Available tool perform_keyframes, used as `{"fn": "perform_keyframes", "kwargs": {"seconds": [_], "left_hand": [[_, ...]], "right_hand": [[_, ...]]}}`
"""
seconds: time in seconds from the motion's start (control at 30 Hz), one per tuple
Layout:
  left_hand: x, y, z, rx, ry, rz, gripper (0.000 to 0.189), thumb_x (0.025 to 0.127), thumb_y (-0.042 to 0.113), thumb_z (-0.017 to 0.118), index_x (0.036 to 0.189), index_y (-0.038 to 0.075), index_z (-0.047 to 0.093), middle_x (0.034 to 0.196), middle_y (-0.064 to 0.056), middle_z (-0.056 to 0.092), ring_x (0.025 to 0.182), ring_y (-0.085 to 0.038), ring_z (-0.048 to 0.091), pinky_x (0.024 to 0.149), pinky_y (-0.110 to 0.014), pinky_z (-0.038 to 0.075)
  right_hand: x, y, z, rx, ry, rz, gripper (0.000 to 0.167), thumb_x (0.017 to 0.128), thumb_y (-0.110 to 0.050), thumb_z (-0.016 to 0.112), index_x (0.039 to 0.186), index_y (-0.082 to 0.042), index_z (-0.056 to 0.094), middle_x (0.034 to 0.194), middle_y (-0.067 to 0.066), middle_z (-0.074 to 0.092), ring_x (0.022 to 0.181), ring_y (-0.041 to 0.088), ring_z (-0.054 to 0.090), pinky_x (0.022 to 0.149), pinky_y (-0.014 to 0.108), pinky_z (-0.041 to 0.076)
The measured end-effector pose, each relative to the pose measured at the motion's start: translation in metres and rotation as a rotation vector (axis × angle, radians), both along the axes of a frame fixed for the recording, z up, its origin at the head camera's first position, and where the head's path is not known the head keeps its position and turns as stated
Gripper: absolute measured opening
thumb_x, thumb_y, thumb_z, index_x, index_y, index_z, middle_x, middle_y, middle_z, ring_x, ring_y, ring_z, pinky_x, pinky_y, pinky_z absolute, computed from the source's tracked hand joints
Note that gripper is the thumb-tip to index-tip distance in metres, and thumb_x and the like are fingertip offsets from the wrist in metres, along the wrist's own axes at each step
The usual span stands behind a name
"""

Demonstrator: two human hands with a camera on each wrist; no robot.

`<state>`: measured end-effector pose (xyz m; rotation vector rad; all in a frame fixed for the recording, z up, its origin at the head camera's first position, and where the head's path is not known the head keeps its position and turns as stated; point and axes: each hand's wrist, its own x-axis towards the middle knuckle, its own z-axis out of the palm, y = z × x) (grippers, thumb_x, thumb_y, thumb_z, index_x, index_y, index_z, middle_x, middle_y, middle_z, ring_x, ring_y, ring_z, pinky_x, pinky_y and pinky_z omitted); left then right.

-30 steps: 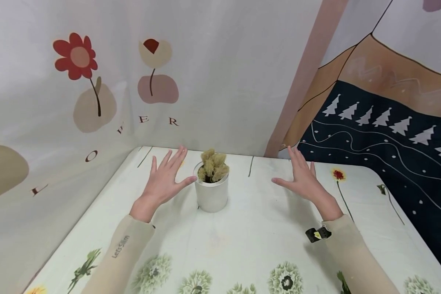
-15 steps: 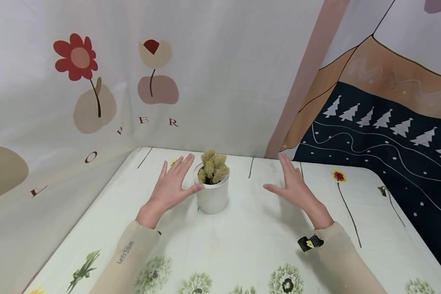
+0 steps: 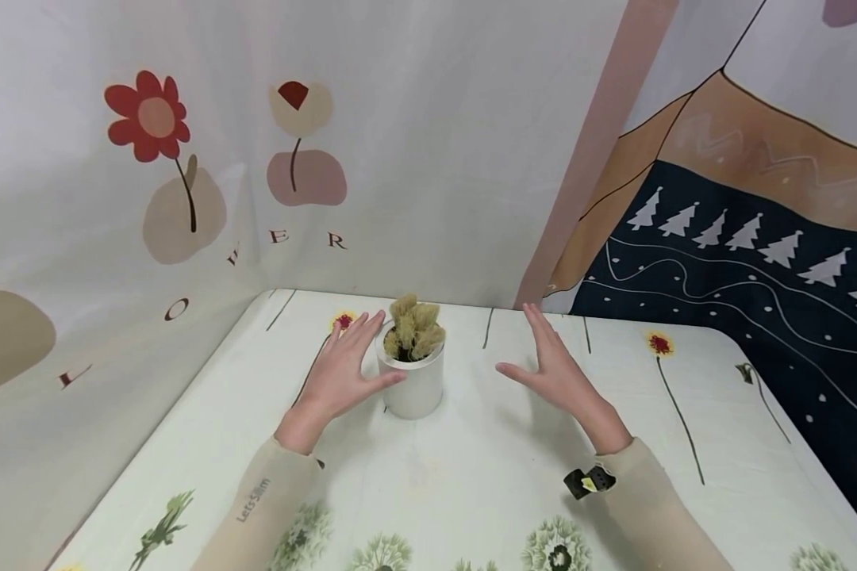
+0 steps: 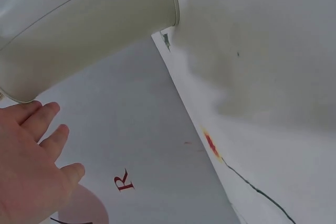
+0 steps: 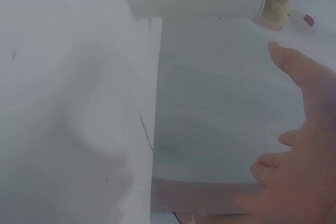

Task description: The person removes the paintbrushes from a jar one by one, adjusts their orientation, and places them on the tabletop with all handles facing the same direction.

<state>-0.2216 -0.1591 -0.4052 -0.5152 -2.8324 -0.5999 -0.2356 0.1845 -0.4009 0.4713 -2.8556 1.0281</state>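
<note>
A white pot (image 3: 412, 394) stands upright on the desk (image 3: 457, 468), toward its back edge, holding a tufted yellow-green plant (image 3: 417, 329). It sits between the two hands, much closer to the left. The left hand (image 3: 339, 377) is spread at the pot's left side, thumb reaching across in front of the pot in the head view, fingers pointing up and away; whether it touches the pot I cannot tell. The right hand (image 3: 560, 369) is spread too, holding nothing, clearly apart from the pot on the right, its thumb pointing toward it. Both arms wear beige sleeves (image 3: 271, 492), the left one lettered, and a black band (image 3: 589, 480) shows at the right cuff. The desk's white covering is printed with flowers, among them a red-and-yellow one (image 3: 660, 344) on the right. Behind hangs a pale cloth (image 3: 428, 159) with a red flower (image 3: 148, 116) and scattered letters; farther right, a dark blue area (image 3: 728, 262) carries white trees (image 3: 744, 230).
</note>
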Motion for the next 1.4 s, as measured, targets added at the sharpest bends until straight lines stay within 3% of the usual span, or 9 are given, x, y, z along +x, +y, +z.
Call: {"fn": "perform_keyframes", "kwargs": {"seconds": [0.23,0.6,0.9,1.17,1.3,1.4], "left_hand": [[0.002,0.003,-0.003,0.035,0.018,0.014,0.107,0.081,0.081,0.054,0.16,0.016,0.023,0.163,-0.01,0.03,0.153,-0.03,0.025,0.129,-0.052,0.008],[0.004,0.007,-0.007,0.105,0.002,0.054,0.1,0.082,0.074,0.06,0.159,0.02,0.026,0.164,-0.009,0.03,0.153,-0.029,0.026,0.128,-0.051,0.019],[0.003,0.01,-0.012,0.166,0.005,0.067,0.098,0.083,0.073,0.061,0.159,0.022,0.027,0.165,-0.009,0.028,0.154,-0.03,0.024,0.125,-0.056,0.023],[0.002,0.012,-0.015,0.2,0.025,0.08,0.094,0.083,0.065,0.067,0.158,0.021,0.031,0.162,-0.009,0.035,0.15,-0.03,0.032,0.125,-0.052,0.026],[0.001,0.013,-0.016,0.213,0.035,0.088,0.092,0.082,0.062,0.069,0.157,0.021,0.033,0.159,-0.011,0.039,0.149,-0.034,0.034,0.125,-0.054,0.026],[0.001,0.014,-0.016,0.232,0.018,0.1,0.091,0.082,0.059,0.071,0.157,0.023,0.034,0.159,-0.01,0.04,0.148,-0.041,0.032,0.12,-0.062,0.03]], "right_hand": [[0.004,-0.01,-0.003,-0.019,-0.011,0.002,0.105,0.087,-0.039,0.075,0.162,-0.014,0.007,0.169,0.013,0.007,0.156,0.036,0.012,0.123,0.064,0.023],[0.009,-0.021,-0.011,-0.061,-0.014,0.027,0.103,0.087,-0.041,0.075,0.162,-0.013,0.009,0.169,0.013,0.01,0.155,0.035,0.015,0.124,0.06,0.023],[0.015,-0.03,-0.005,-0.146,-0.025,0.035,0.098,0.089,-0.035,0.075,0.161,-0.012,0.013,0.168,0.014,0.015,0.154,0.037,0.018,0.122,0.063,0.024],[0.019,-0.038,0.002,-0.207,-0.01,0.04,0.093,0.09,-0.034,0.074,0.16,-0.012,0.017,0.167,0.014,0.019,0.153,0.037,0.021,0.121,0.064,0.026],[0.02,-0.041,0.007,-0.248,-0.001,0.042,0.088,0.092,-0.033,0.072,0.16,-0.011,0.02,0.166,0.013,0.023,0.153,0.035,0.024,0.122,0.06,0.028],[0.021,-0.044,0.009,-0.285,0.011,0.051,0.084,0.093,-0.029,0.071,0.159,-0.008,0.023,0.165,0.014,0.025,0.152,0.034,0.026,0.124,0.054,0.029]]}}
